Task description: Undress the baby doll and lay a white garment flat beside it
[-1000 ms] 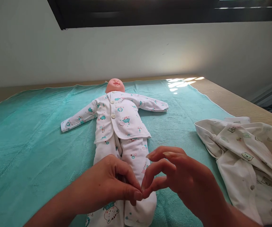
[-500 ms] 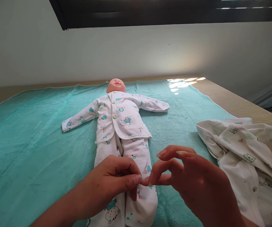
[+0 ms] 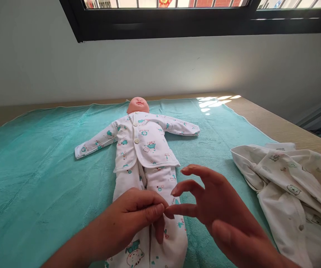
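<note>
A baby doll (image 3: 138, 105) lies on its back, dressed in a white printed jacket (image 3: 151, 149) with buttons down the front and matching trousers (image 3: 167, 238). Over the doll's legs, my left hand (image 3: 134, 216) is closed, thumb against forefinger, pinching the tip of one finger of my right hand. My right hand (image 3: 219, 201) is open beside it, with its other fingers apart and curved. Neither hand grips the clothing. The doll's feet fall outside the view, and both its hands are hidden by the sleeves.
A turquoise towel (image 3: 43, 175) covers much of the wooden table (image 3: 286, 130). At the right lies a crumpled white garment (image 3: 289, 186) with bear prints and a snap. Behind stand a pale wall (image 3: 149, 67) and a dark-framed window (image 3: 163, 24).
My right hand has turned and spread its fingers wider, its thumb now showing low. My left hand keeps its pinch. The view has tilted up, showing more of the window. The doll lies as before.
</note>
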Demonstrator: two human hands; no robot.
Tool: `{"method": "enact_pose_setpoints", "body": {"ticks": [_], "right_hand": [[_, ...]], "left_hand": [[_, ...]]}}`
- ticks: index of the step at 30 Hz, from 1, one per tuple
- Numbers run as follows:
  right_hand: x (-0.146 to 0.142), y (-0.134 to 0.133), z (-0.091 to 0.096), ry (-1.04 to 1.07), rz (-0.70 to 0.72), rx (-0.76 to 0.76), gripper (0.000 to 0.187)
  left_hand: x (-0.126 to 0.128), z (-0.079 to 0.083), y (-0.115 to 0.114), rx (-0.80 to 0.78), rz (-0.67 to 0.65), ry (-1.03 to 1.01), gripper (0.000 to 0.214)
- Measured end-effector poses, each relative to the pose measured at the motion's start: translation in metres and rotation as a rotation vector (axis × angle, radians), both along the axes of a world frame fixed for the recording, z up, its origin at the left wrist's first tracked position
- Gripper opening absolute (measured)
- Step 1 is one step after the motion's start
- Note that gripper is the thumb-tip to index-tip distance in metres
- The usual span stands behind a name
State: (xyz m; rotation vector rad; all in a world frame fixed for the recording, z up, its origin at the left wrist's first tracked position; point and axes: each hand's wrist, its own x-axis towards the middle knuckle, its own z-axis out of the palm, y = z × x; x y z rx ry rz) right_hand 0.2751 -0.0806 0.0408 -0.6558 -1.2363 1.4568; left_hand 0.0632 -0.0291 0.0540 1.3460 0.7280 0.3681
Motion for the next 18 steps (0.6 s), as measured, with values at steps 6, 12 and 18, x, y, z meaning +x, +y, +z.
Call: {"method": "enact_pose_setpoints", "body": {"ticks": [6, 12, 18], "right_hand": [[-0.0031, 0.0053, 0.0030, 0.174, -0.011, -0.163, 0.040], [-0.0018, 0.0038, 0.0021, 0.161, -0.007, -0.178, 0.040], [-0.0046, 0.0006, -0.0021, 0.126, 0.038, -0.177, 0.054]], "left_hand": [[-0.0006, -0.0088, -0.0043, 0.012, 0.040, 0.029, 0.022], [0.0007, -0.0109, -0.0055, -0.009, 0.067, 0.024, 0.019], [0.0030, -0.0055, -0.0060, 0.071, 0.052, 0.062, 0.015]]}}
